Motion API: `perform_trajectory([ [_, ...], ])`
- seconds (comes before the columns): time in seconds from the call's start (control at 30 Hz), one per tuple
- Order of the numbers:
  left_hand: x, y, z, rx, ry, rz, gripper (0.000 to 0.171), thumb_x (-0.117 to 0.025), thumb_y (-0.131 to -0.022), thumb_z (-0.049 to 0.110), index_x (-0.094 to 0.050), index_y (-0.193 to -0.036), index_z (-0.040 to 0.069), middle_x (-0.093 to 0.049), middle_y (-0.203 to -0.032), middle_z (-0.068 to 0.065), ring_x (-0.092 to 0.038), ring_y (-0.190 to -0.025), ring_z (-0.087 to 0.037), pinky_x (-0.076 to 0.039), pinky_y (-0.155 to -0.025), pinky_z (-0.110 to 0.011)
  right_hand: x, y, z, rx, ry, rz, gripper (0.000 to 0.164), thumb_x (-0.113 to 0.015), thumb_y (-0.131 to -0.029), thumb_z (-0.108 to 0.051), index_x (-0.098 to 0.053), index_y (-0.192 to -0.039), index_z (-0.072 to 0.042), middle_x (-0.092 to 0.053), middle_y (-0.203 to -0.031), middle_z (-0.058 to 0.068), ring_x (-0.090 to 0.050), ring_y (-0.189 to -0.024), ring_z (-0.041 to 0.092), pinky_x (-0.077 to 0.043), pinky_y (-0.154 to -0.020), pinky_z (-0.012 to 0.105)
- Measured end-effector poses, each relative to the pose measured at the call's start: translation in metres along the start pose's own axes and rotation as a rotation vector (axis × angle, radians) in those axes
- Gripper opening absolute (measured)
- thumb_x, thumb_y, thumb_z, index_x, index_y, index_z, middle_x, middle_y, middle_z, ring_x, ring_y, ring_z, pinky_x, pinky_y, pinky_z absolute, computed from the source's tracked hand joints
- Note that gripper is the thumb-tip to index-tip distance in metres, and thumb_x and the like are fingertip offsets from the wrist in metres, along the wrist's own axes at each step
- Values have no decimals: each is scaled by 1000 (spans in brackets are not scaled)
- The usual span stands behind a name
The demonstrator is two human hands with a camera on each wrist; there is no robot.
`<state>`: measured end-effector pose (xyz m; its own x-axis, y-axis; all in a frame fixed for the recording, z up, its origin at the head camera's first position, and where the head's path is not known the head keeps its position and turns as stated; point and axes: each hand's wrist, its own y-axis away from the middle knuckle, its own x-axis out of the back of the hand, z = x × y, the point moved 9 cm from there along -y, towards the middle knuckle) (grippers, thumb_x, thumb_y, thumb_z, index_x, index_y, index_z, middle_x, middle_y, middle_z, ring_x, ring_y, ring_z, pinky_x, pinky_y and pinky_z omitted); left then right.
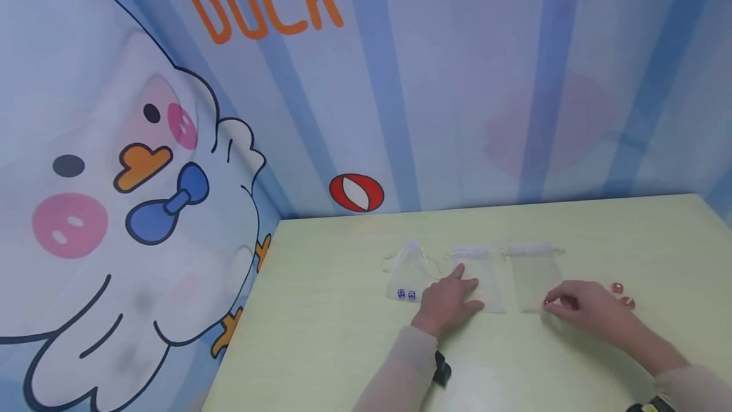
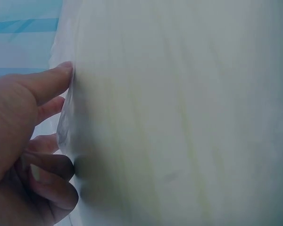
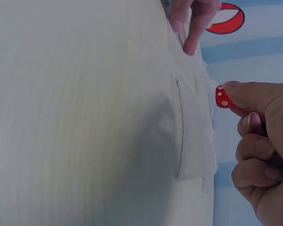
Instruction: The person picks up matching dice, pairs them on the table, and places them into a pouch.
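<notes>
Three sheer white drawstring pouches lie in a row on the table. My left hand (image 1: 448, 302) rests on the middle pouch (image 1: 487, 288), fingers spread across its left side. In the left wrist view, the fingertips (image 2: 65, 66) meet the pouch's thin fabric. Between thumb and forefinger, my right hand (image 1: 595, 310) pinches a red die with white dots (image 3: 220, 99). That hand is at the lower right corner of the right pouch (image 1: 532, 278). Two blue dice (image 1: 412, 295) show inside the left pouch (image 1: 408, 266), close to my left wrist.
Beyond my right hand, more red dice (image 1: 617, 287) lie on the pale wooden table (image 1: 320, 323). A blue striped backdrop (image 1: 457, 81) with a duck drawing rises behind the table and on its left.
</notes>
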<state>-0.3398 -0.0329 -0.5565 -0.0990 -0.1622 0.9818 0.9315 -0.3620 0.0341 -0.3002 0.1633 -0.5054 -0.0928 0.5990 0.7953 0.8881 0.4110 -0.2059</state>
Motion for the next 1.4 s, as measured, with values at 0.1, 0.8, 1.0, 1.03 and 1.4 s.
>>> perform_trajectory([
  [0.1,0,-1,0,1,8,-1,48,-51,-84,56,-48,-128,39,-31,-144,3,-59,-99,-26,-48,-67,-34,-16,-1,-16,57,-51,-69,8,-68,-81,-21,-68,-84,-14,-42,-61,-14,-36,-54,-1,-34,-49,20],
  [0.8,3,4,2,-2,41,-3,48,-53,-84,53,-49,-129,35,-30,-145,2,-56,-104,-27,-47,-76,-38,-78,-2,-49,99,-95,-182,6,-66,-81,-22,-67,-82,-16,-49,-65,-17,-42,-56,-1,-39,-55,21],
  [1.0,4,2,1,-4,27,21,48,-52,-84,54,-49,-129,36,-31,-144,3,-58,-102,-25,-47,-74,-36,-79,-5,-47,67,-93,-177,9,-67,-80,-23,-67,-85,-15,-48,-63,-16,-41,-56,-1,-38,-54,21],
  [1.03,4,1,1,-2,26,19,48,-52,-84,54,-49,-128,36,-31,-144,3,-58,-101,-25,-47,-74,-36,-79,-5,-46,60,-91,-181,12,-67,-80,-24,-67,-88,-15,-47,-62,-16,-41,-55,-1,-38,-53,21],
  [1.4,1,2,1,14,42,9,48,-52,-84,55,-50,-128,36,-30,-144,3,-56,-104,-25,-46,-80,-37,-56,-1,-32,-43,-66,-56,42,-69,-77,-39,-63,-108,-12,-41,-59,-11,-36,-53,2,-35,-53,21],
])
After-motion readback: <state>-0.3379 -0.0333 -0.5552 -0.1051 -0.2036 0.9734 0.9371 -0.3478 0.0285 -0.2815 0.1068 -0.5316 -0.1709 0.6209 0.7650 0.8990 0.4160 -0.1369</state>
